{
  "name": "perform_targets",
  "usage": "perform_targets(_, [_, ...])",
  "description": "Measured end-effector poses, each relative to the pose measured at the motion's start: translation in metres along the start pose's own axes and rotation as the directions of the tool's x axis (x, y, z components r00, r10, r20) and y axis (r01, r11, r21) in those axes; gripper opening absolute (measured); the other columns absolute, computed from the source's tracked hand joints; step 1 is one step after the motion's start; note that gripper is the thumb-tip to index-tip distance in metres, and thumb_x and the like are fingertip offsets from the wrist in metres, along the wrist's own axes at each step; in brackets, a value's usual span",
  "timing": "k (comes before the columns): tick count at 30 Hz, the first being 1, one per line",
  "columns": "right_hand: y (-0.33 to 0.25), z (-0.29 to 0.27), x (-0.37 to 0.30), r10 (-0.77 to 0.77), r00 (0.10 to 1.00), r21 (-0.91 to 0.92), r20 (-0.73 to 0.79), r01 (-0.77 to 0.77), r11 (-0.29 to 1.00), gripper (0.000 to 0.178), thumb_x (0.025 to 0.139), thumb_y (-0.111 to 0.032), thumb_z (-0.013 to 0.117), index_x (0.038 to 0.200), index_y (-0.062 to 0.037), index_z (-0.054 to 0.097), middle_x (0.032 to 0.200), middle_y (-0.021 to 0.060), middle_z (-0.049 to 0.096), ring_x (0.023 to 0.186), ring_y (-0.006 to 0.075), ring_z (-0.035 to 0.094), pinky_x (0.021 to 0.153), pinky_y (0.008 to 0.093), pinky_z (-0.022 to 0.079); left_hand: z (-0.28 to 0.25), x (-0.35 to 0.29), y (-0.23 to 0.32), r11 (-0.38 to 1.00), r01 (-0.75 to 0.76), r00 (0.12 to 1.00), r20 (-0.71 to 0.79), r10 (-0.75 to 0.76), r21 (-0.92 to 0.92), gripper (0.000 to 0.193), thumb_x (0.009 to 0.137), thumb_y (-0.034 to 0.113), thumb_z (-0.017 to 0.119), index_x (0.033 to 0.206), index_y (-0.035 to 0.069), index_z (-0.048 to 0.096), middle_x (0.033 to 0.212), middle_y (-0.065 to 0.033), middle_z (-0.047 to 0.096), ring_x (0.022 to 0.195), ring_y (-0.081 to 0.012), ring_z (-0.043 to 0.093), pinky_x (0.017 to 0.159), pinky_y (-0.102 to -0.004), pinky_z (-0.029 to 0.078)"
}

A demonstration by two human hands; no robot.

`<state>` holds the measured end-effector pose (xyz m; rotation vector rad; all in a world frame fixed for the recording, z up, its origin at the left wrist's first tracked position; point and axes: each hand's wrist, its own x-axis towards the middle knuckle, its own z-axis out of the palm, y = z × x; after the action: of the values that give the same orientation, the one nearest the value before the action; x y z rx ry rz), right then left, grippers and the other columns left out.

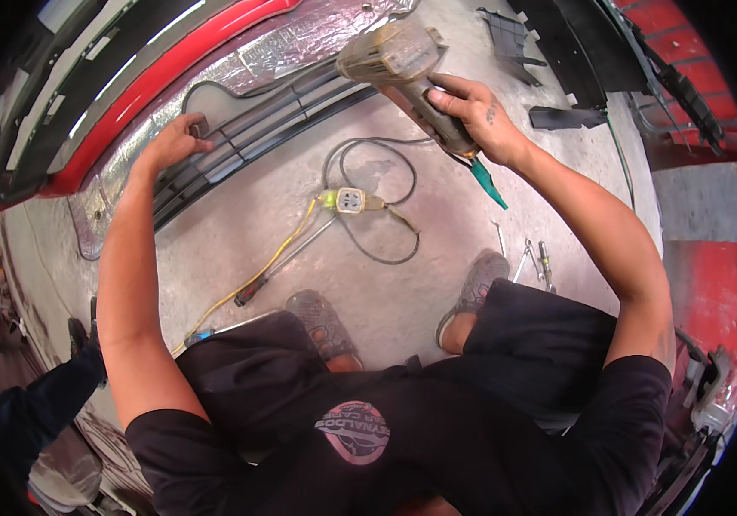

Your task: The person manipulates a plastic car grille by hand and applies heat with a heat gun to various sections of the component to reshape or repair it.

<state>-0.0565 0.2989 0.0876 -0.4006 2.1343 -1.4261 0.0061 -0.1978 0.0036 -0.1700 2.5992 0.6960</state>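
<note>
Lying below the left hand [176, 144] and right hand [482, 117] were a looped cable [377, 139], a yellow cord [280, 253] and a square outlet box [350, 201]; a red bumper cover [141, 95] curved beyond the left. Well apart, the right clasped a dusty corded power tool [399, 56] while the left, its grip unclear, touched a black slatted grille [300, 128] reaching toward the tool. A round lettered emblem [356, 433] marked the black shirt [480, 447].

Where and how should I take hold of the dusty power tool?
I'd take the power tool by its handle, coming from the right: that slimmer part slopes down rightward from the bulky head, and the right grip wraps it. Probably avoid the green piece at its lower end.
</note>
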Motion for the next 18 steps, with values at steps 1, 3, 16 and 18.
perform_targets(1, [0.000,0.000,0.002,-0.032,0.999,-0.055,0.017,0.033,0.998,0.054,0.103,-0.029,0.058,0.144,0.0063,0.050,0.108,0.0108,0.069,0.091,0.0132,0.064,0.082,0.0270,0.052,-0.001,0.000,0.001,0.999,-0.025,1.000,-0.006,0.024,-0.025,0.049,0.079,0.025,0.081,0.119,-0.001,0.066,0.093,-0.0161,0.070,0.089,-0.0269,0.067,0.081,-0.0364,0.051])
perform_targets(3, [-0.001,-0.001,0.002,-0.038,0.999,-0.048,0.007,0.038,0.998,0.054,0.103,-0.029,0.057,0.144,0.0056,0.050,0.108,0.0107,0.069,0.088,0.0135,0.064,0.080,0.0266,0.052,-0.005,0.003,0.003,0.999,-0.012,0.999,0.034,0.013,-0.039,0.046,0.080,0.026,0.080,0.115,0.000,0.066,0.089,-0.0148,0.068,0.085,-0.0254,0.065,0.077,-0.0365,0.049])
perform_targets(16, [-0.031,0.002,0.005,0.012,1.000,0.090,0.016,-0.013,0.996,0.047,0.104,-0.026,0.053,0.141,0.0037,0.053,0.094,0.0093,0.067,0.077,0.0125,0.065,0.067,0.0270,0.055,-0.002,-0.011,0.008,0.997,-0.032,0.993,-0.112,0.023,-0.072,0.048,0.088,0.022,0.077,0.122,-0.008,0.061,0.086,-0.0066,0.064,0.075,-0.0140,0.058,0.071,-0.0291,0.047])
perform_targets(18, [-0.029,0.001,0.007,0.041,0.999,0.087,0.013,-0.042,0.995,0.046,0.104,-0.026,0.054,0.140,0.0039,0.053,0.095,0.0096,0.067,0.077,0.0125,0.065,0.067,0.0267,0.055,-0.002,-0.012,0.010,0.994,-0.057,0.990,-0.134,0.045,-0.090,0.041,0.089,0.022,0.077,0.114,-0.006,0.062,0.084,-0.0055,0.062,0.074,-0.0132,0.057,0.068,-0.0293,0.046])
